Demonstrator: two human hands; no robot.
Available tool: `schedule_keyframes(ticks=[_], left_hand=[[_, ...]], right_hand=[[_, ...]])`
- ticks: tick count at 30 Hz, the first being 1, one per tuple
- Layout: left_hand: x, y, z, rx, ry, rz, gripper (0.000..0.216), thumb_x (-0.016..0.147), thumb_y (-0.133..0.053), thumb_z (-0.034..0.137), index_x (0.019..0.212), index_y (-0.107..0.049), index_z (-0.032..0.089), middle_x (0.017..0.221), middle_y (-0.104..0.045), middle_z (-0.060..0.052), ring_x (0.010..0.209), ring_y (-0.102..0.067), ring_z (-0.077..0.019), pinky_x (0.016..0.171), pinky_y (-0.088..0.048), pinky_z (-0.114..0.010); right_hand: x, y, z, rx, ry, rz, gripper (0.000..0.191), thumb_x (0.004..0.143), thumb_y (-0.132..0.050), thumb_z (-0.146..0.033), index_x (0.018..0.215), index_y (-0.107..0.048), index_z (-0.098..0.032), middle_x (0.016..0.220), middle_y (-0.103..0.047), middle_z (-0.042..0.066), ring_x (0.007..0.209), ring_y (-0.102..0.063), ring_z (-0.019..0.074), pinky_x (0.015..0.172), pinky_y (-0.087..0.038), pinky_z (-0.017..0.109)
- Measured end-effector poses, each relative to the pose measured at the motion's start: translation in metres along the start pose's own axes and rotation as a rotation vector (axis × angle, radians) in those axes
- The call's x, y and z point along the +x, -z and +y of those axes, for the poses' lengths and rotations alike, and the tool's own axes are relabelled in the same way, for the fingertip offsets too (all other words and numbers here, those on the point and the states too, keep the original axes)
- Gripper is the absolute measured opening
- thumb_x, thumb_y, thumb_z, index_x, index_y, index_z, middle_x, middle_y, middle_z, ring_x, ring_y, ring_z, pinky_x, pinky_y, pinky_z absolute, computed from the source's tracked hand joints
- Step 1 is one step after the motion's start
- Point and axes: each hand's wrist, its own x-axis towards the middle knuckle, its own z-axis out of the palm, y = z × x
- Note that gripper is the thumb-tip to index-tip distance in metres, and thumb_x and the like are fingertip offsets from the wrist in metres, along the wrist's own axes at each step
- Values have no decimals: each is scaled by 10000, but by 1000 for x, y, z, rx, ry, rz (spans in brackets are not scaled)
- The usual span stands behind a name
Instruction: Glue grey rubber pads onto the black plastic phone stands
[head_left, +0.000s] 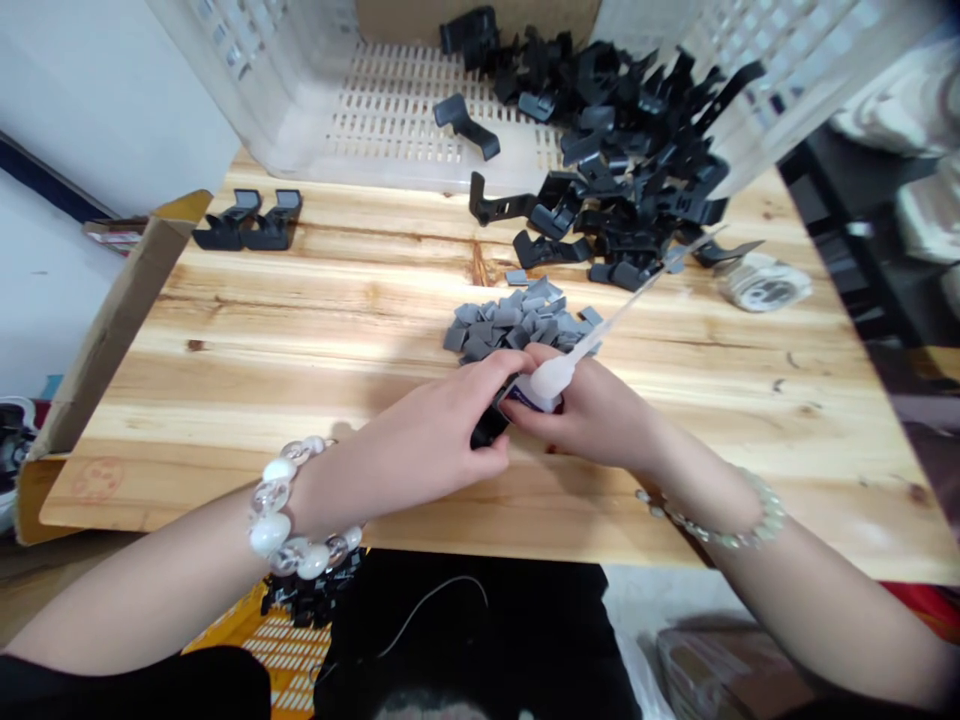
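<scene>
My left hand [442, 420] is closed around a black plastic part [490, 424], most of it hidden by my fingers. In my right hand [592, 410] is a small white glue bottle [534, 393] with a long thin clear nozzle [628, 305] slanting up to the right. Both hands touch above the table's front half, the bottle close against the black part. Just beyond them lies a pile of small grey pads [517, 318]. Two black clips with grey pads [262, 220] stand side by side at the table's far left.
A white plastic crate [300, 110] lies at the back, with a heap of black plastic clips [622, 150] spilling onto the wooden table [300, 330]. A roll of tape [763, 283] is at right. Below the table's left front sits an orange basket [281, 650] of black parts.
</scene>
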Motion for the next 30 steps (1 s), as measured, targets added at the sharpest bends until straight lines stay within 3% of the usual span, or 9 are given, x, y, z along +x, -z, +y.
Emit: schedule_keyframes(ticks=[12, 17, 23, 30], left_hand=[[0, -5, -6, 63, 50, -11, 618, 866, -544, 247, 1428, -286, 259, 1167, -593, -80, 953, -632, -219, 825, -500, -346], [1, -5, -7, 41, 62, 0, 605, 858, -555, 256, 1409, -306, 269, 1159, -614, -73, 955, -645, -223, 823, -518, -361], [0, -5, -8, 43, 63, -14, 595, 850, -563, 250, 1395, -326, 247, 1289, -586, -89, 1086, -627, -237, 926, -512, -393], [1, -6, -9, 57, 71, -2, 604, 847, -578, 270, 1397, -330, 250, 1329, -568, -93, 1125, -618, -267, 934, -516, -436]], right_hand=[[2, 7, 3, 107, -36, 60, 220, 759, -611, -270, 681, -415, -209, 607, -465, -54, 575, -431, 111, 559, -310, 267], [2, 14, 4, 154, -64, 155, 211, 759, -609, -262, 665, -427, -208, 593, -454, -54, 565, -411, 108, 532, -295, 264], [0, 20, 3, 18, -21, 175, 283, 751, -643, -278, 638, -391, -216, 559, -419, -63, 532, -375, 100, 518, -259, 267], [0, 11, 7, -23, 35, 151, 261, 793, -625, -327, 690, -415, -212, 591, -456, -53, 546, -423, 107, 530, -284, 254]])
